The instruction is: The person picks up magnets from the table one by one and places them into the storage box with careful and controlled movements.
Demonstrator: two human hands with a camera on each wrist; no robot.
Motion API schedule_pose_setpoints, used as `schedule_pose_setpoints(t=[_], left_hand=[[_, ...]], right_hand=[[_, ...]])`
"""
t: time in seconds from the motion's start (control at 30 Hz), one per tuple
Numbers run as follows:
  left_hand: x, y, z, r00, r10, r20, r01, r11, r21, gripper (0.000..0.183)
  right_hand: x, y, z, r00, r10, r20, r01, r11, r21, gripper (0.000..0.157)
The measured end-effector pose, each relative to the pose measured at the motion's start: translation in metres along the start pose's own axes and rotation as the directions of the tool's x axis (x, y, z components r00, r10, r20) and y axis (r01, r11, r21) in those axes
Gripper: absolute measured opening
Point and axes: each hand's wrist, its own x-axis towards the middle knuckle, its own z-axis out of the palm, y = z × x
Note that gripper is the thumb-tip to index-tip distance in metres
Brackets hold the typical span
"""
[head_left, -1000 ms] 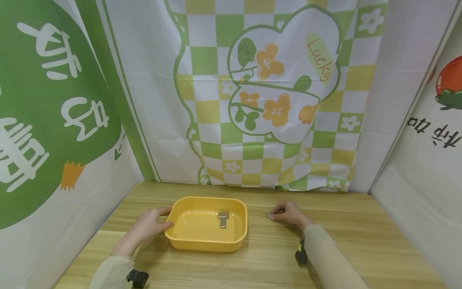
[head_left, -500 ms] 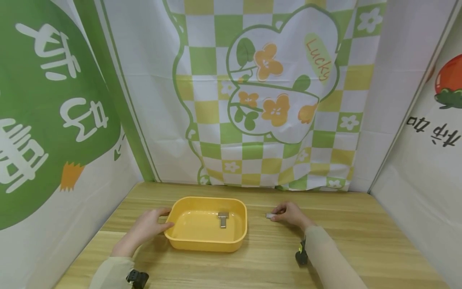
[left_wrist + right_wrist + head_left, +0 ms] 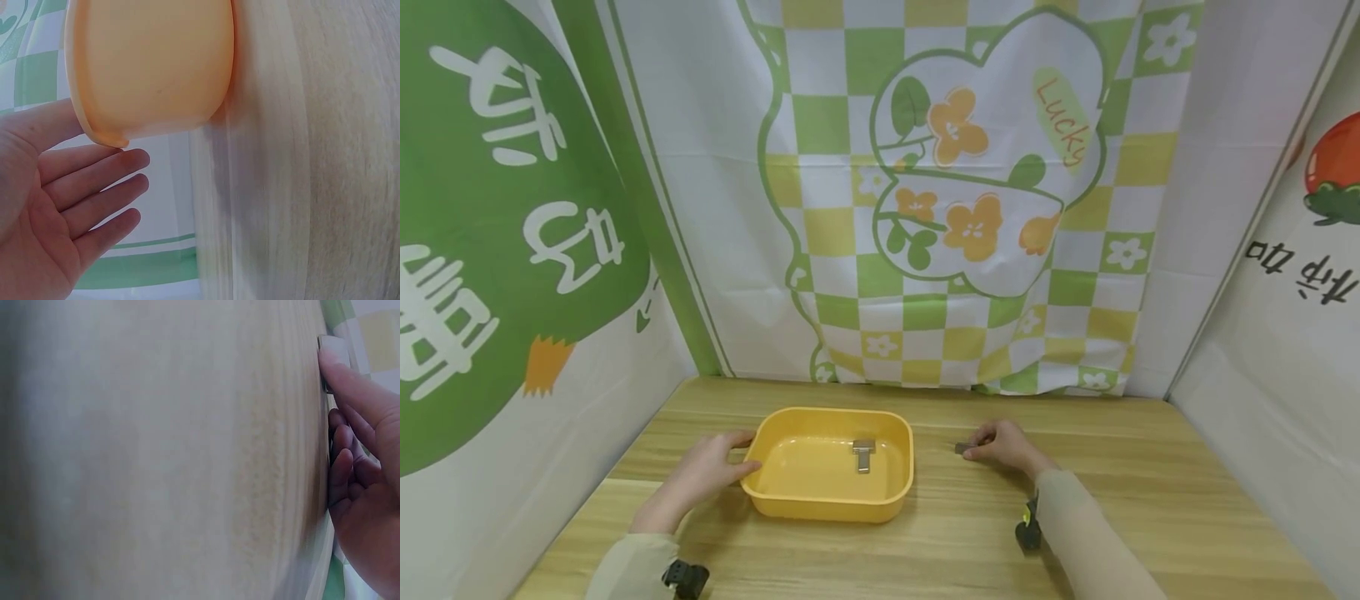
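Note:
My left hand [image 3: 700, 477] holds the left end of a shallow yellow plastic box [image 3: 820, 510], thumb over its rim. In the left wrist view the other fingers [image 3: 109, 203] stretch out, fingertips right by the box's outer wall [image 3: 156, 69]. Two small flat metal pieces, one crosswise [image 3: 863, 446] and one lengthwise [image 3: 864, 462], lie in a T shape on the box floor at the right. Right of the box, my right hand [image 3: 1000, 443] pinches a similar small grey metal piece [image 3: 961, 448] low over the table. The right wrist view shows the thumb on this piece [image 3: 334, 347], other fingers curled below.
The wooden table [image 3: 947, 533] carries the box, with bare wood between it and my right hand. Printed cloth hangs behind [image 3: 925, 342] and on both sides. A small black device [image 3: 1028, 533] is strapped at each wrist.
The metal piece in my right hand tilts slightly, going from pale to darker grey, and shifts a little to the right. The left hand and the box stay in place.

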Motion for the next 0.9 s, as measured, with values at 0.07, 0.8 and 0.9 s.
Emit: schedule_pose_setpoints(t=[0.07, 0.8, 0.9], left_hand=[[-0.0002, -0.0003, 0.0001, 1.000, -0.001, 0.003, 0.001, 1.000, 0.005, 0.051], [0.0001, 0.0004, -0.0014, 1.000, 0.002, -0.002, -0.002, 1.000, 0.008, 0.050], [0.0000, 0.0006, -0.0015, 1.000, 0.007, -0.003, -0.007, 1.000, 0.013, 0.050]], right_hand=[[-0.0003, 0.0002, -0.0001, 1.000, 0.000, 0.004, 0.000, 1.000, -0.009, 0.024], [-0.0009, 0.0013, -0.0035, 0.998, -0.039, 0.040, 0.041, 0.999, -0.031, 0.019], [-0.0021, 0.0003, -0.0047, 0.999, -0.030, 0.041, 0.031, 0.999, -0.015, 0.019]])
